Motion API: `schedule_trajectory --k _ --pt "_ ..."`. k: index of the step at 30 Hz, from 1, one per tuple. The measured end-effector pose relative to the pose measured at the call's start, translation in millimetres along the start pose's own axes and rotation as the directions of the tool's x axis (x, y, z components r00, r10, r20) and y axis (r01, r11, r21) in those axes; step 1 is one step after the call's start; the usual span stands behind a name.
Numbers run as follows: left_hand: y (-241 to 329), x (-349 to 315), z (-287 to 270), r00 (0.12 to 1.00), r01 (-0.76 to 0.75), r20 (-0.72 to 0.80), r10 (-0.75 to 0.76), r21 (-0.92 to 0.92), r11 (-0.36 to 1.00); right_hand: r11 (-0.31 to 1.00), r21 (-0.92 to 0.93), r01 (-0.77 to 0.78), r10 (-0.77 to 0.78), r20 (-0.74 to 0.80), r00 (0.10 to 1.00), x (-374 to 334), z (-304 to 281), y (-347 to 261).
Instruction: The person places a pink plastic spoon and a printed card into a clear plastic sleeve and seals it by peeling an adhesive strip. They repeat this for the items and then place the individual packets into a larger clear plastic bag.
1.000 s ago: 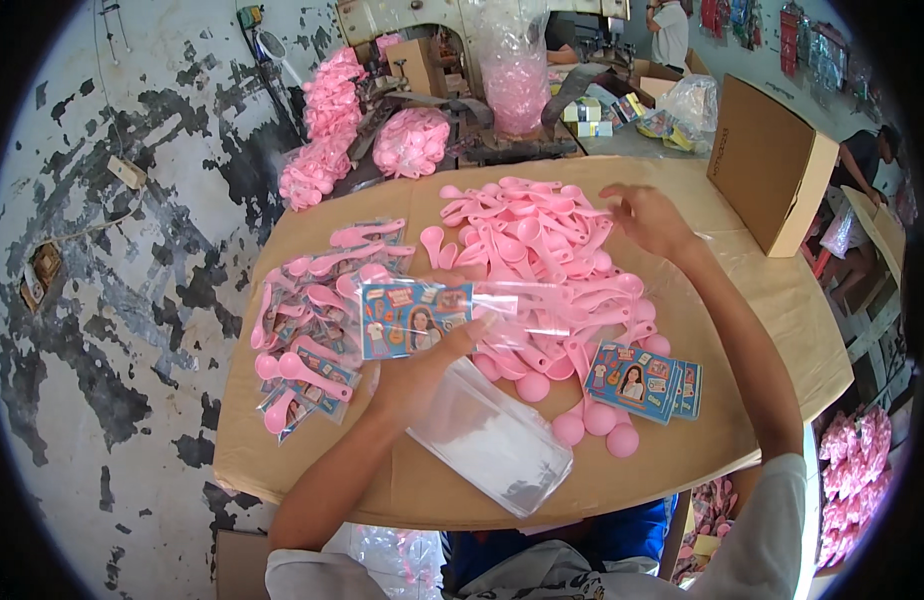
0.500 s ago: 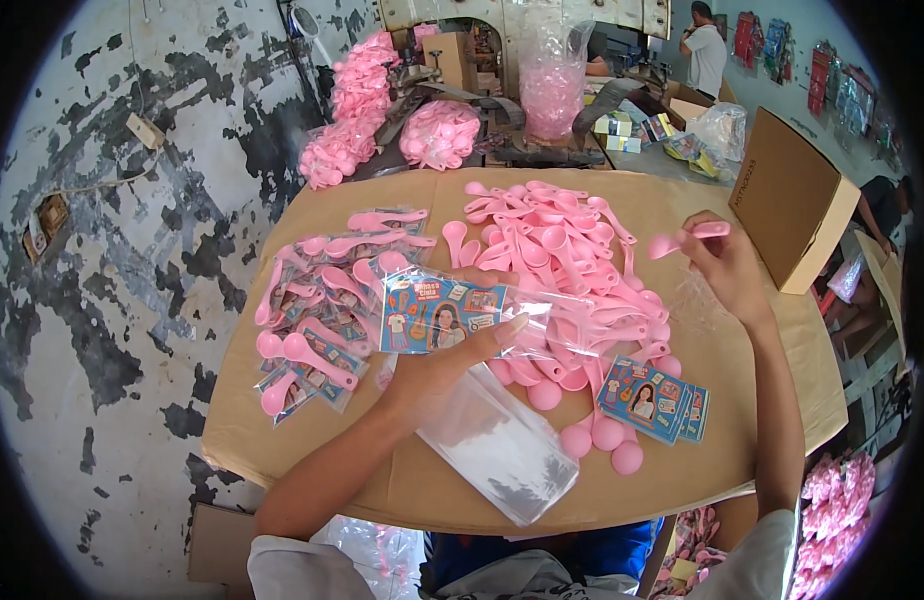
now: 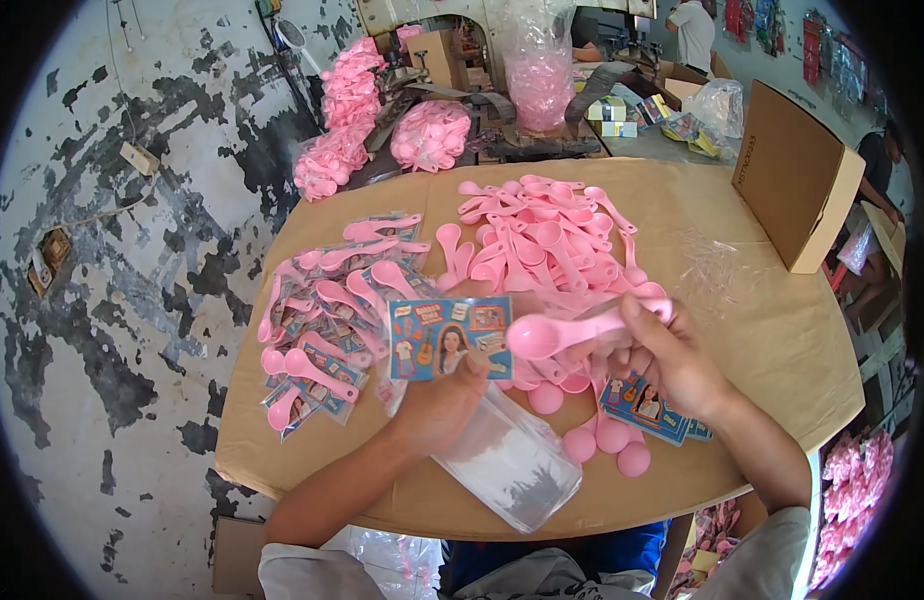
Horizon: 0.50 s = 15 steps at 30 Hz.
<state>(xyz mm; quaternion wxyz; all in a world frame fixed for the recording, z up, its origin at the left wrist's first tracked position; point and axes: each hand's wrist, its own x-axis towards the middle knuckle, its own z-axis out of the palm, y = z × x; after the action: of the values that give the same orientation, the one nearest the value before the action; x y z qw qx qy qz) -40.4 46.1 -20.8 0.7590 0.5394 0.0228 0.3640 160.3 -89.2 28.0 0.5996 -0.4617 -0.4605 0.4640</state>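
My left hand (image 3: pixel 437 402) pinches a blue printed card (image 3: pixel 422 345) that sits in a clear plastic bag. In my right hand (image 3: pixel 687 365) is a pink measuring spoon (image 3: pixel 542 337), gripped by its handle with its bowl pointing left, right beside the card. Whether the bowl is inside the bag's mouth I cannot tell. Beyond both hands lies a heap of loose pink spoons (image 3: pixel 547 240). Under my left wrist rests a stack of clear flat bags (image 3: pixel 517 480). A small pile of blue cards (image 3: pixel 632 408) is partly hidden by my right hand.
Bagged spoons with cards (image 3: pixel 327 300) are heaped on the table's left side. An upright cardboard box (image 3: pixel 797 180) stands at the right edge, near crumpled clear plastic (image 3: pixel 712 265). Large bags of pink pieces (image 3: pixel 432 135) sit behind the table. A peeling wall (image 3: pixel 132 350) is at left.
My right hand has brought the spoon left and down from the table's right side to the bag. My left hand still holds the bagged card, now slightly lower.
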Motion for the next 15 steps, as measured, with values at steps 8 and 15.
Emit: schedule_trajectory --k 8,15 --pt "-21 -14 1 0.961 0.277 -0.009 -0.277 0.028 0.961 0.957 -0.276 0.086 -0.105 -0.054 0.993 -13 27 -6" --pt "5 12 6 0.951 0.091 -0.296 -0.089 -0.008 0.996 0.436 -0.861 0.261 -0.415 0.065 0.907 -21 7 -61"
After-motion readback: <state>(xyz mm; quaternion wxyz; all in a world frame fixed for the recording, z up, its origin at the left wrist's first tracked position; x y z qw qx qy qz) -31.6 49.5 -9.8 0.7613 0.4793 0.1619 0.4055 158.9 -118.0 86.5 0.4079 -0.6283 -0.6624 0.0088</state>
